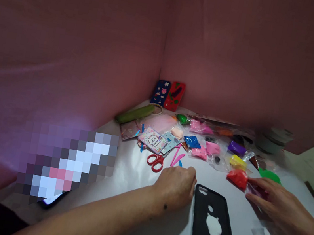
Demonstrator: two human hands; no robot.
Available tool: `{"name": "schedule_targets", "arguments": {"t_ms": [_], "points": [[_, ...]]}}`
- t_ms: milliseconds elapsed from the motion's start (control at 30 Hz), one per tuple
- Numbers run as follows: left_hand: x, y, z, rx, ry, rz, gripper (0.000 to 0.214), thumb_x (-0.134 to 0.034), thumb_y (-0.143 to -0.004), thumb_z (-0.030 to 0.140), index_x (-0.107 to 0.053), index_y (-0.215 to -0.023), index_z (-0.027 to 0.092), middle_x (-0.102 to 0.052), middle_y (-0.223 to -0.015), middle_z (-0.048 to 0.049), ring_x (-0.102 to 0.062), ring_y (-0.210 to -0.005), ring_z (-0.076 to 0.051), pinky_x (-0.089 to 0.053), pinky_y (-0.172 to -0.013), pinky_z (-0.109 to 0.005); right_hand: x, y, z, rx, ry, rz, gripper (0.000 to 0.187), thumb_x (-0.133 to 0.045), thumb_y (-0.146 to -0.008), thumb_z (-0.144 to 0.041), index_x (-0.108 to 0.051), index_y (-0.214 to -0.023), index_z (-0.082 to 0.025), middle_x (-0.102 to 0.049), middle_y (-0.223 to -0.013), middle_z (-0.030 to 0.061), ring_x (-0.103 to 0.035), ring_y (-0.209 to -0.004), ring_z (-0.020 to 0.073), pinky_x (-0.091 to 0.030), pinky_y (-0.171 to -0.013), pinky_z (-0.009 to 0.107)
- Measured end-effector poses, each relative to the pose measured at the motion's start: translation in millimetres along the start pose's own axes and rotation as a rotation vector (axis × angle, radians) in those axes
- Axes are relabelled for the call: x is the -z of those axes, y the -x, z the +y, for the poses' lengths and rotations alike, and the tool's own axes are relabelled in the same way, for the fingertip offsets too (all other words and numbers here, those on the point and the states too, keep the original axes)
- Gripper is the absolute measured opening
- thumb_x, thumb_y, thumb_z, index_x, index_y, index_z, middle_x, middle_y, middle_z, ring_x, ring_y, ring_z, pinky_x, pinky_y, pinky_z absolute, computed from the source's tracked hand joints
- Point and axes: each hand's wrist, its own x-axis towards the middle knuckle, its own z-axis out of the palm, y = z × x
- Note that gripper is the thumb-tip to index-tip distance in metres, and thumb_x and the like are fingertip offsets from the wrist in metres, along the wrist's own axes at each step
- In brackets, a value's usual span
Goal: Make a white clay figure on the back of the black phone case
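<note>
My right hand (271, 197) pinches the corner of a packet of red modelling clay (237, 178) between thumb and fingers. Beside the top left corner of a black phone case (212, 211), my left hand (175, 187) is closed with its knuckles up; whatever its fingers hold, if anything, is hidden. White clay shapes and a small colourful character decorate the case, which runs off the bottom of the view. Red-handled scissors (155, 162) lie past my left hand, near pink modelling tools (178, 160).
Packets of clay in blue (192, 141), yellow (238, 162) and purple (236, 148) are spread at the back right. Sticker cards (153, 139) and a long green vegetable (135, 114) lie farther left. Two decorated cases (175, 96) lean in the corner. A blurred lit phone (54, 198) stands left.
</note>
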Motion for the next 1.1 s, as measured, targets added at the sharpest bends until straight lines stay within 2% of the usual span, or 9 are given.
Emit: {"name": "schedule_targets", "arguments": {"t_ms": [233,500,600,800,933,1100], "points": [[1.0,-1,-1,-0.010,-0.019,-0.023,0.028,-0.034,-0.089,0.025,-0.059,-0.095,0.014,-0.070,-0.090,-0.0156,-0.066,-0.081,-0.030,-0.048,-0.064,-0.037,-12,0,0,0.023,0.007,0.075,0.041,-0.049,-0.079,-0.049,-0.071,-0.095,-0.019,-0.067,-0.100,0.0138,-0.061,-0.096,0.0338,-0.046,-0.087,0.044],[0.0,0,-3,-0.027,-0.022,-0.011,0.028,-0.036,-0.088,0.024,-0.060,-0.097,0.015,-0.069,-0.088,-0.0159,-0.067,-0.080,-0.031,-0.048,-0.064,-0.039,-15,0,-6,-0.006,-0.018,0.128,0.040,-0.048,-0.076,-0.050,-0.070,-0.090,-0.019,-0.069,-0.099,0.0149,-0.061,-0.097,0.0349,-0.045,-0.088,0.046],[-0.6,0,-5,-0.034,-0.023,-0.010,0.028,-0.036,-0.088,0.025,-0.060,-0.097,0.015,-0.069,-0.086,-0.0153,-0.067,-0.080,-0.031,-0.048,-0.065,-0.039,-13,0,-7,-0.029,-0.034,0.126,0.039,-0.050,-0.074,-0.050,-0.070,-0.089,-0.020,-0.069,-0.098,0.0144,-0.062,-0.095,0.0358,-0.047,-0.084,0.045],[0.2,0,-5,-0.040,-0.037,-0.025,0.026,-0.037,-0.088,0.024,-0.060,-0.097,0.015,-0.069,-0.089,-0.0160,-0.067,-0.081,-0.031,-0.049,-0.065,-0.038,-9,5,-9,-0.110,-0.078,0.144,0.033,-0.054,-0.076,-0.047,-0.070,-0.093,-0.024,-0.069,-0.101,0.0095,-0.066,-0.090,0.0316,-0.049,-0.072,0.037],[1.2,-1,-5,-0.042,-0.042,-0.031,0.026,-0.037,-0.087,0.023,-0.060,-0.096,0.016,-0.069,-0.088,-0.0154,-0.067,-0.081,-0.031,-0.050,-0.065,-0.040,-3,8,-16,-0.204,-0.091,0.237,0.037,-0.049,-0.078,-0.046,-0.067,-0.098,-0.021,-0.069,-0.102,0.0111,-0.066,-0.085,0.0310,-0.048,-0.067,0.038],[1.8,-3,-3,-0.030,-0.055,-0.028,0.028,-0.035,-0.087,0.023,-0.062,-0.094,0.016,-0.070,-0.085,-0.0139,-0.067,-0.080,-0.031,-0.051,-0.064,-0.041,5,5,-25,-0.228,-0.137,0.289,0.044,-0.048,-0.071,-0.052,-0.067,-0.095,-0.021,-0.069,-0.095,0.0108,-0.064,-0.076,0.0298,-0.047,-0.066,0.041]]}}
